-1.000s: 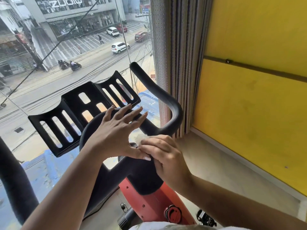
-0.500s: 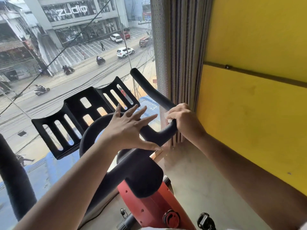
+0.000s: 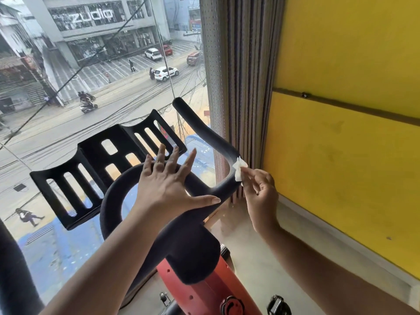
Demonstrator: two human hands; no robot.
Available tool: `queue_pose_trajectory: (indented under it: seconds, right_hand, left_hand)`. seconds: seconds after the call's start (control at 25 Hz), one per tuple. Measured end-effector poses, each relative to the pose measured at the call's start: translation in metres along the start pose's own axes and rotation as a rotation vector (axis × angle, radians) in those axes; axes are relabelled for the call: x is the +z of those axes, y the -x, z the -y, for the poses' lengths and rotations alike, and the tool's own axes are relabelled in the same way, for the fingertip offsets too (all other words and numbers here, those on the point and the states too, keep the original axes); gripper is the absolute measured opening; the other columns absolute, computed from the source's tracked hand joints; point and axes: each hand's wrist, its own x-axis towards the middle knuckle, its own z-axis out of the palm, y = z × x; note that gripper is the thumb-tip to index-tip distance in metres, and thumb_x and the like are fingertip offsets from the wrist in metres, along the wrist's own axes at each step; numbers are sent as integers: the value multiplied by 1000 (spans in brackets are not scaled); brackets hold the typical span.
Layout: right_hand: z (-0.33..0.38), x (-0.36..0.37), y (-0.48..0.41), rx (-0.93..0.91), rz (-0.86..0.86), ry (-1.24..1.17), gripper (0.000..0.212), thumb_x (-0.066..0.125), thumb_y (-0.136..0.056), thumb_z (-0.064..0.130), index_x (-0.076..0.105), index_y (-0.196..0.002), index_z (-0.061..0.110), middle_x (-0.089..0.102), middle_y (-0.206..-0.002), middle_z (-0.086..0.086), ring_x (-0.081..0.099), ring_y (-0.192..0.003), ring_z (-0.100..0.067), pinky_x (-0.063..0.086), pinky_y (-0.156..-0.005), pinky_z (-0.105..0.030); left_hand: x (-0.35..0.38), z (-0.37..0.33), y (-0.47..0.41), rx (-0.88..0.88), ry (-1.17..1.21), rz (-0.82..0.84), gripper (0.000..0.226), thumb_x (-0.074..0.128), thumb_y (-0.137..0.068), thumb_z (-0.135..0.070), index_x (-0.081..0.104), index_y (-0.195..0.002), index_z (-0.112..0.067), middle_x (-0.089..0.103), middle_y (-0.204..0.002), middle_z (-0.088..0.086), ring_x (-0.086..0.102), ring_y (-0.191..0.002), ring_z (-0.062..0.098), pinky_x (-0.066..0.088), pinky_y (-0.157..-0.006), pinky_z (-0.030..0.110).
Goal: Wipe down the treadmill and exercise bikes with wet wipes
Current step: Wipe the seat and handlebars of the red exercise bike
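An exercise bike stands in front of me, with a black padded handlebar [image 3: 204, 130], a slotted black tray [image 3: 95, 164] and a red frame [image 3: 204, 289]. My left hand [image 3: 168, 185] rests flat on the handlebar's middle loop, fingers spread and straight. My right hand [image 3: 261, 192] pinches a small white wet wipe [image 3: 239, 170] between thumb and fingertips. The wipe touches the outer bend of the right handlebar arm.
A large window [image 3: 91, 87] lies just beyond the bike, over a street. Pleated blinds [image 3: 241, 76] hang right behind the handlebar bend. A yellow wall [image 3: 352, 133] runs along the right, with a pale floor strip [image 3: 261, 258] below. Another black bar [image 3: 13, 269] rises at the far left.
My right hand went from the handlebar's centre to gripping the right bend. It now holds the wipe by the fingertips against that bend. My left hand stayed flat in place.
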Motion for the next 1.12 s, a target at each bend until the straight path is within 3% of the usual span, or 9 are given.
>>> queue_pose_trajectory:
  seconds: [0.04, 0.12, 0.28, 0.48, 0.6, 0.72, 0.84, 1.04, 1.12]
  right_hand:
    - [2, -1, 5, 56, 20, -56, 31, 60, -86, 37, 70, -108, 17, 61, -102, 1, 62, -94, -13, 52, -77, -14]
    - [4, 0, 0, 190, 37, -159, 20, 62, -87, 31, 67, -105, 24, 66, -101, 3, 64, -96, -11, 52, -77, -17]
    - [2, 15, -65, 442, 126, -266, 17, 63, -90, 5, 71, -103, 11, 72, -100, -4, 67, -88, -14, 51, -67, -9]
    - [19, 33, -118, 264, 476, -74, 18, 71, -85, 18, 73, -101, 9, 71, -96, -4, 67, -86, -16, 56, -68, -20]
    - [18, 25, -109, 224, 463, -76, 16, 76, -81, 20, 72, -93, 11, 71, -89, -2, 66, -78, -10, 55, -65, -18]
    - [8, 6, -96, 365, 415, -177, 17, 73, -83, 14, 68, -95, 3, 69, -86, -4, 65, -77, -10, 53, -62, -13]
    - [7, 2, -97, 446, 431, -241, 19, 70, -84, 9, 66, -100, -2, 69, -89, -9, 66, -81, -16, 56, -65, -18]
    - [21, 39, -133, 278, 501, -35, 20, 78, -79, 25, 71, -91, 10, 71, -82, 0, 64, -73, -9, 53, -63, -19]
    - [28, 65, -148, 145, 558, 106, 23, 78, -79, 31, 72, -91, 13, 72, -86, 0, 64, -77, -10, 50, -65, -20]
  left_hand:
    - [1, 3, -1, 21, 3, 2, 119, 12, -47, -105, -28, -145, -50, -21, -162, -8, -32, -144, 19, -16, -119, 46]
    - [2, 7, -1, 61, 29, 14, 116, 11, -47, -105, -27, -143, -53, -17, -162, -12, -34, -143, 16, -17, -118, 48]
    - [3, 10, -3, 96, 67, 26, 117, 8, -44, -105, -14, -147, -55, -4, -163, -14, -29, -146, 14, -17, -117, 49]
    - [1, 11, -4, 94, 51, 13, 118, 5, -42, -104, -10, -148, -54, -4, -164, -14, -23, -148, 14, -16, -118, 47]
    - [-1, 11, 0, 53, 36, 6, 122, 7, -42, -106, -14, -149, -51, -16, -163, -12, -27, -147, 17, -19, -118, 46]
    - [-1, 8, 6, -90, 50, 45, 131, 14, -39, -106, -27, -147, -44, -32, -158, -3, -39, -140, 27, -23, -114, 51]
    - [-2, 15, 3, -135, 49, 31, 137, 11, -35, -106, -31, -147, -39, -31, -158, 0, -39, -140, 28, -19, -116, 55]
    - [-2, 57, -13, 123, 57, -43, 112, 4, -47, -103, 7, -149, -57, 2, -163, -16, -23, -144, 9, -10, -119, 55]
    - [-2, 73, -17, 96, 42, -146, 104, 3, -55, -101, 20, -147, -56, 9, -161, -16, -17, -147, 10, -13, -118, 56]
